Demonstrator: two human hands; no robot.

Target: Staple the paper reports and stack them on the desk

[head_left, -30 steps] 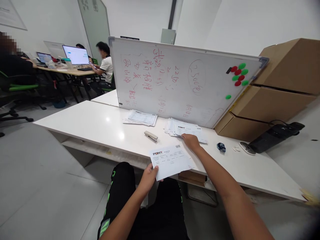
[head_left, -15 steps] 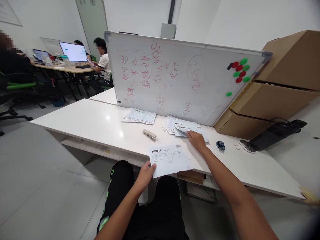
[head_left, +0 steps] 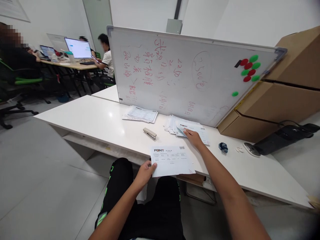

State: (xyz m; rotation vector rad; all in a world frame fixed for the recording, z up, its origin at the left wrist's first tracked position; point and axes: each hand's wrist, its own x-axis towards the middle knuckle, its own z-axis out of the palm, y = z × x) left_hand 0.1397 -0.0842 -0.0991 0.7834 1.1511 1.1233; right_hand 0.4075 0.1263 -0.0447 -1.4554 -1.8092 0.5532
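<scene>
My left hand (head_left: 147,171) pinches the lower left corner of a printed PONY paper slip (head_left: 172,163), held face up over the desk's front edge. Farther back, my right hand (head_left: 193,137) is at the right-hand pile of paper slips (head_left: 172,126), its fingers closed on the left edge of the top slip (head_left: 197,130). That edge is lifted a little and bent. A second pile of slips (head_left: 141,115) lies to the left, near the whiteboard. Between the piles and my left hand rests a beige stapler (head_left: 150,133).
A whiteboard (head_left: 175,76) with writing and round magnets leans at the back of the white desk (head_left: 95,123). Cardboard boxes (head_left: 260,123) are stacked at the right. Nearby are a dark blue object (head_left: 223,147), a computer mouse (head_left: 251,149) and a black device (head_left: 282,140). People sit at a far table.
My right hand has lifted and bent the left edge of the pile's top slip. My left hand keeps its slip in nearly the same place. The camera view has shifted slightly.
</scene>
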